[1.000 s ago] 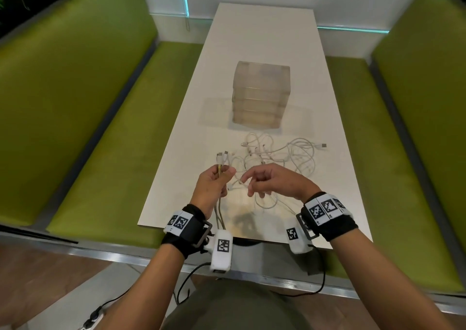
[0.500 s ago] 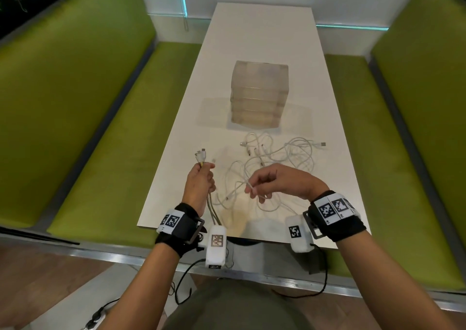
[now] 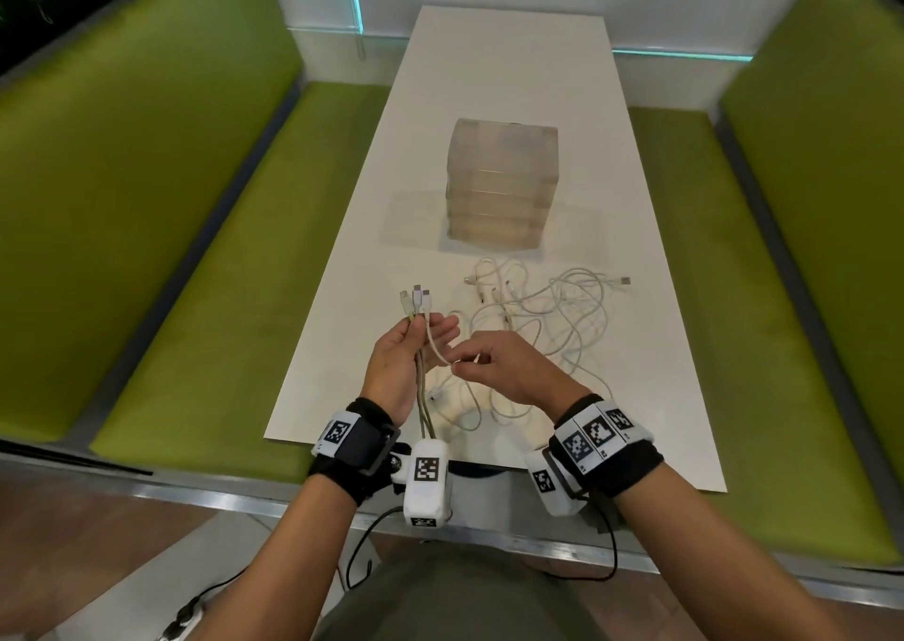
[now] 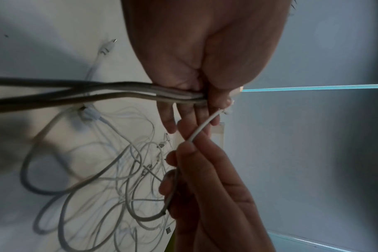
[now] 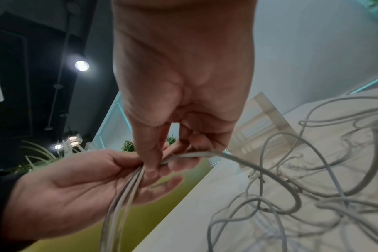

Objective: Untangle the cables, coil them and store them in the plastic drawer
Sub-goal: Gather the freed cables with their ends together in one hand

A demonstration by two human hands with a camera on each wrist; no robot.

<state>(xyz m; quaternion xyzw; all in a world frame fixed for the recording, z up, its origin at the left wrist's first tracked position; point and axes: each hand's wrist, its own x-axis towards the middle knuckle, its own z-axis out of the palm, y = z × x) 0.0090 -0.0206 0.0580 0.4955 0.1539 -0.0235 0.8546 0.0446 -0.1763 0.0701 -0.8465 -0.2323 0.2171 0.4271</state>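
Observation:
My left hand (image 3: 424,333) is raised over the near end of the white table (image 3: 489,77). Its thumb pins a bundle of grey-white cables (image 3: 421,398) against the palm, and three connectors (image 3: 416,297) stick up above the fingers. My right hand (image 3: 457,364) pinches one thin white cable (image 3: 435,347) that runs up into the left hand's grip; the left wrist view shows this cable (image 4: 203,126) clearly. The remaining tangled cables (image 3: 548,312) lie loose on the table behind the hands. Further back stands the translucent plastic drawer unit (image 3: 499,190), all drawers shut.
Green upholstered benches (image 3: 195,258) flank the table on both sides. The table's near edge (image 3: 489,466) lies just below my wrists. One plug (image 3: 624,280) sticks out right of the tangle. In the right wrist view cable loops (image 5: 302,187) spread across the table near the drawer unit (image 5: 263,116).
My right hand has pinched a thin white cable and carried it left to the left hand. The left hand swung left, then back, and now holds a third connector.

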